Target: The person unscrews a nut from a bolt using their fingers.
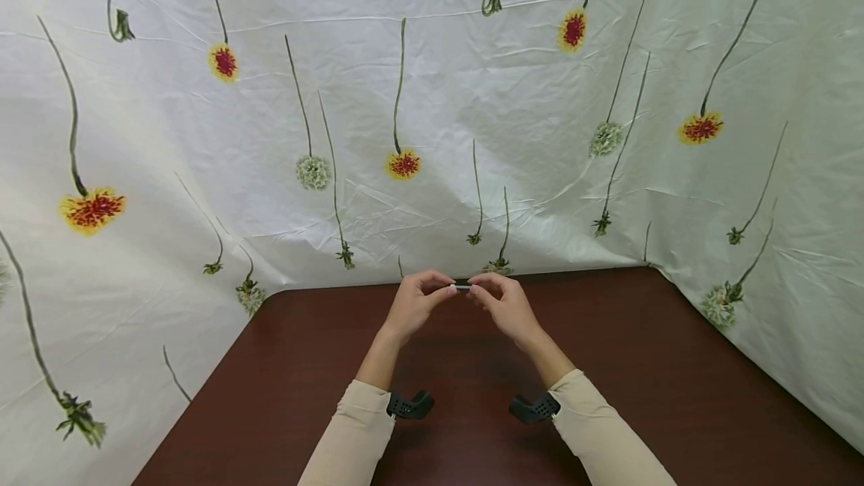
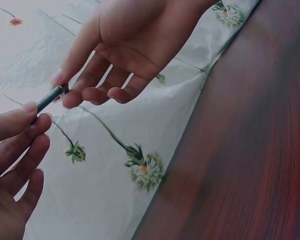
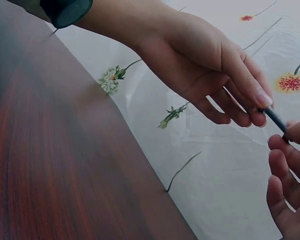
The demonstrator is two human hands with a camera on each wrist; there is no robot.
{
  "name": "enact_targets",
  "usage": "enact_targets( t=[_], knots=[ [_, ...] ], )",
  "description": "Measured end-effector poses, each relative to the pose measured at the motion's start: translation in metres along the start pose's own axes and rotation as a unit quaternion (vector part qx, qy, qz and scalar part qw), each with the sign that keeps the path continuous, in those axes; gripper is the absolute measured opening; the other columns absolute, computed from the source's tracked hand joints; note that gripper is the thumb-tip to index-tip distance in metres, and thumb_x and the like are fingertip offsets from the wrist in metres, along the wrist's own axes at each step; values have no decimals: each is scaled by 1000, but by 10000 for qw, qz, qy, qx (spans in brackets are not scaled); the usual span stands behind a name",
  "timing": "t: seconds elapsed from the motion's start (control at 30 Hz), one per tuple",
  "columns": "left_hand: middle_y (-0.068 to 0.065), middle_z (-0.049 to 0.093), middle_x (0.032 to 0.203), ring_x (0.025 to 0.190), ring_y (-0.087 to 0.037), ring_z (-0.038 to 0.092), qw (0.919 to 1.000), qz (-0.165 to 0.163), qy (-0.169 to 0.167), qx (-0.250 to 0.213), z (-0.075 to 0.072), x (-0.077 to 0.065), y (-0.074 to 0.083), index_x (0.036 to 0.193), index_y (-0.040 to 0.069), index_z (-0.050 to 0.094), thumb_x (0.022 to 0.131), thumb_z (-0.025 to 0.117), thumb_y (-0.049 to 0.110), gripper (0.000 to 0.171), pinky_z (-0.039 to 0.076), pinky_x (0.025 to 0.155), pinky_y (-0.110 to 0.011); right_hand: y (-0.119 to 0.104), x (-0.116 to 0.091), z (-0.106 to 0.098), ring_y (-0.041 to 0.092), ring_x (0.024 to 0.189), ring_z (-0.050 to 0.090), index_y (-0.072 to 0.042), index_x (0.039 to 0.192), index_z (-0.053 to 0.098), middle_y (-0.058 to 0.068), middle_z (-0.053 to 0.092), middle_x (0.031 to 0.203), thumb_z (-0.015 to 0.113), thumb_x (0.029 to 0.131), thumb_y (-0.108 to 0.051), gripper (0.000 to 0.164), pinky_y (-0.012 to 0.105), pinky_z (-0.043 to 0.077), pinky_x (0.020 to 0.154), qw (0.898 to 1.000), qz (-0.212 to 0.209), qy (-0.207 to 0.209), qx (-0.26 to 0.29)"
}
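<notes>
A short threaded metal bolt (image 1: pixel 462 287) spans the gap between both hands, held above the far part of the table. My left hand (image 1: pixel 414 304) pinches one end between thumb and fingertips. At the other end, my right hand (image 1: pixel 506 307) pinches with thumb and index finger. In the left wrist view the bolt (image 2: pixel 50 99) shows its threads, with a wider dark piece at the right hand's fingertips. The right wrist view shows the bolt (image 3: pixel 276 119) slanting down from the left thumb to the right hand, whose fingers partly hide that end.
The dark red-brown wooden table (image 1: pixel 304 396) lies below the arms. A white flower-printed sheet (image 1: pixel 459 81) hangs behind it and along both sides. Each wrist wears a black camera mount, the left mount (image 1: pixel 410 405) and the right mount (image 1: pixel 533 408) facing inward.
</notes>
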State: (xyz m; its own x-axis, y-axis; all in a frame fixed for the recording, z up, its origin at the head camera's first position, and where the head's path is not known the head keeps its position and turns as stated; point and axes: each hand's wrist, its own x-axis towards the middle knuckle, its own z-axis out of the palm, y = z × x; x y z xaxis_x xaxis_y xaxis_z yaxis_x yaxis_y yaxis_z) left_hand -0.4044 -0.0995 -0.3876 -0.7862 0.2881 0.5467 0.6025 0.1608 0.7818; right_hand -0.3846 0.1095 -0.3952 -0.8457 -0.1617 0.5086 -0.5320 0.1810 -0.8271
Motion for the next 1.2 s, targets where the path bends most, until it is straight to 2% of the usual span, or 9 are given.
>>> enact_targets(
  t=[0.1, 0.2, 0.4, 0.57, 0.77, 0.87, 1.0, 1.1, 1.2],
  knots=[
    [-16, 76, 101, 97, -25, 68, 10000, -4, -54, -55, -1, 0, 0, 108, -5, 75, 96, 75, 5, 15, 50, 84, -38, 0, 0, 0, 36, 94, 68, 1, 122, 69, 16, 72, 108, 71, 99, -4, 24, 32, 53, 75, 9999, -113, -27, 16],
    [-12, 76, 102, 98, -23, 68, 9999, 4, -97, -94, -3, -1, 0, 108, -5, 75, 96, 75, 8, 18, 50, 85, -39, -1, -1, 0, 32, 94, 67, -1, 128, 67, 18, 70, 111, 71, 98, -6, 30, 35, 54, 76, 9999, -97, -63, 14],
    [-6, 76, 101, 97, -23, 69, 9999, 63, -95, -4, -4, -1, 0, 107, 1, 77, 96, 76, 11, 15, 52, 84, -40, -2, 0, 2, 41, 94, 69, 3, 118, 72, 14, 74, 96, 64, 105, -18, 26, 44, 56, 79, 9999, 112, -44, -6],
    [-6, 76, 101, 98, -23, 69, 9999, 44, -107, -45, -4, -1, 0, 106, 3, 77, 97, 75, 10, 12, 52, 85, -42, -4, 0, 2, 37, 90, 68, 2, 119, 71, 19, 72, 100, 65, 104, -8, 20, 38, 54, 76, 10000, -15, -65, 40],
    [-9, 76, 102, 100, -24, 69, 9998, 13, -133, -115, -4, 0, -1, 107, 1, 77, 97, 75, 10, 14, 51, 87, -43, -2, -1, 1, 36, 98, 67, 0, 131, 66, 21, 68, 119, 67, 101, -3, 31, 40, 54, 80, 9998, -133, -122, 88],
    [-8, 76, 101, 98, -24, 69, 9999, 50, -123, -62, -4, 0, -1, 107, 1, 77, 96, 75, 10, 14, 52, 85, -41, -1, -1, 2, 32, 98, 68, -1, 132, 66, 18, 71, 117, 66, 103, -12, 31, 37, 54, 79, 10000, -10, -30, 45],
    [-8, 76, 101, 96, -23, 69, 9999, 36, -101, -54, -3, 0, 0, 106, 2, 77, 96, 76, 10, 14, 52, 84, -40, -2, 0, 3, 30, 92, 70, 1, 122, 72, 14, 75, 102, 64, 106, -17, 26, 31, 55, 76, 9999, 84, 52, 65],
    [-11, 76, 101, 97, -25, 70, 9999, 16, -78, -128, -3, 0, 1, 107, 0, 77, 96, 76, 9, 14, 52, 86, -40, -2, 1, 3, 31, 90, 68, 4, 118, 72, 16, 74, 101, 65, 103, -8, 20, 30, 53, 75, 9998, -64, 25, 176],
    [-16, 76, 103, 100, -27, 69, 9998, -14, -87, -167, -3, -1, 3, 109, -3, 76, 96, 75, 8, 16, 51, 88, -41, -2, 1, 2, 33, 95, 67, 5, 123, 69, 20, 70, 113, 68, 99, 0, 24, 30, 53, 77, 9994, -194, -67, 278]
  ],
)
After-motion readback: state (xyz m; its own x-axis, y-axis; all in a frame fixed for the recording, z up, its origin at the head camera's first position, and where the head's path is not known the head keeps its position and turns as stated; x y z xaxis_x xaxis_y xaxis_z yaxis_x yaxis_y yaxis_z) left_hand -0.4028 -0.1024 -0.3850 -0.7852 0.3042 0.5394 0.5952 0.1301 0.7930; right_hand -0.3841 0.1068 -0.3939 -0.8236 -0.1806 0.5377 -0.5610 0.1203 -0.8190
